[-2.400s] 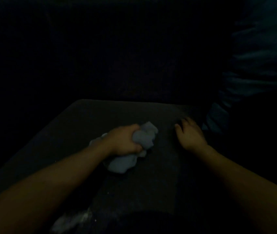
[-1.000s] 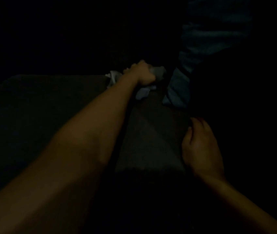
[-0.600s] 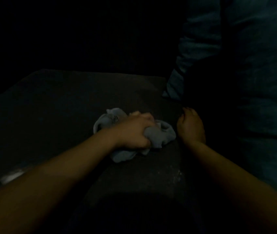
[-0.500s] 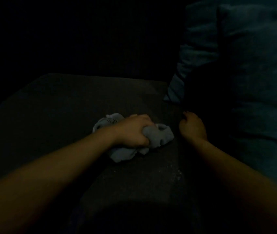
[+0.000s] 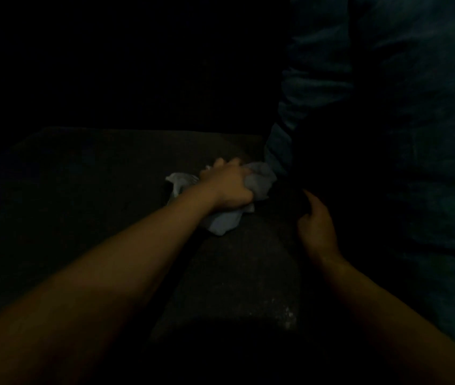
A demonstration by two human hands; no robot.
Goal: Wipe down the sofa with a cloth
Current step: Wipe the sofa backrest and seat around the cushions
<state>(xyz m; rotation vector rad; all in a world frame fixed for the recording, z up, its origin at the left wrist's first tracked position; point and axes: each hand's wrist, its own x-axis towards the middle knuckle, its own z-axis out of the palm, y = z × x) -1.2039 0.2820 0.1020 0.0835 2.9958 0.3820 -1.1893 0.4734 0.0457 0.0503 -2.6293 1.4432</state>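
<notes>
On the dark sofa seat, near its far right corner, a crumpled pale cloth lies bunched under the left hand, whose fingers curl tightly round it and press it to the cushion. Just beside it, the right hand rests at the seat's right edge, fingers loosely curled, holding nothing. A bluish cushion rises at the right.
</notes>
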